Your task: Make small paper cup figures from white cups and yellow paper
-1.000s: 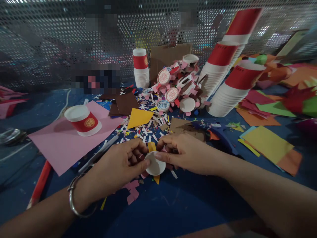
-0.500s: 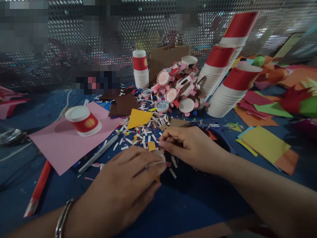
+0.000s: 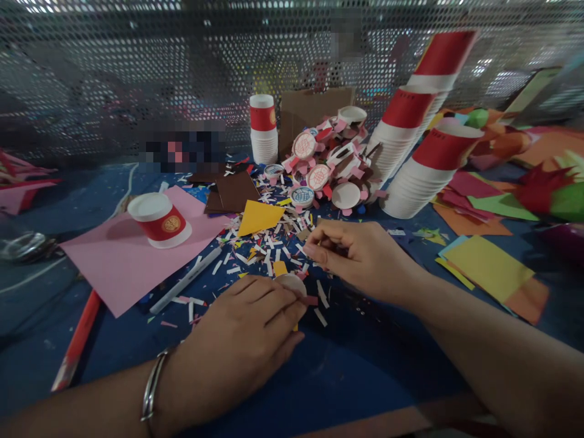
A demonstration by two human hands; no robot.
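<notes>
The white paper disc (image 3: 292,281) sits low over the middle of the desk (image 3: 347,365), partly covered by the left hand (image 3: 246,331). That hand's fingers lie close together across the disc; their undersides are hidden, so I cannot tell whether the grip pinches it or only presses it down. The right hand (image 3: 365,255) is just beside it, apart from the disc, its thumb and forefinger tips drawn near each other; whether that grip pinches something small I cannot tell.

As far as it shows, the disc has one yellow strip (image 3: 280,267) at its far edge and one pink tab (image 3: 312,300) at its right. Pieces in the heap (image 3: 318,177) beyond carry several pink tabs, so those look further along, and the disc in hand seems part-done; what is left under the fingers cannot be read.

Counted: one disc in hand; one cup (image 3: 157,222) upon one pink sheet (image 3: 109,267); one grey pen (image 3: 185,283); one yellow paper (image 3: 260,218); four cup stacks, namely one far stack (image 3: 263,125) and three right-hand stacks (image 3: 429,161). The heap overlaps too much to count.
</notes>
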